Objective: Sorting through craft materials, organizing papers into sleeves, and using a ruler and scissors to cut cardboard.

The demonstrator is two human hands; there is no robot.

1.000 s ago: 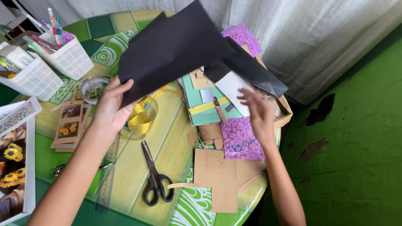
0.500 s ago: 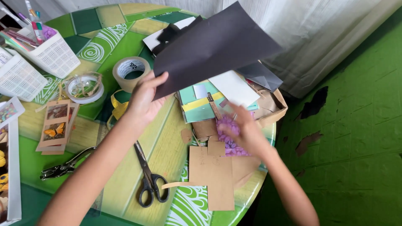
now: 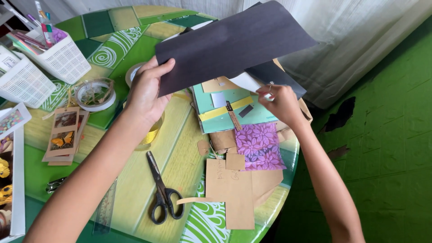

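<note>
Left hand pinches the near-left edge of a black paper sheet, its long axis running far-right, while right hand pinches white paper beneath.

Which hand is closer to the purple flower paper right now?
The right hand. It hovers just above the purple flower paper, at the paper pile behind it. The left hand is farther off to the left, holding up the black sheet.

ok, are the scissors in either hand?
No, the scissors lie on the table; the left hand holds the black sheet.
</note>
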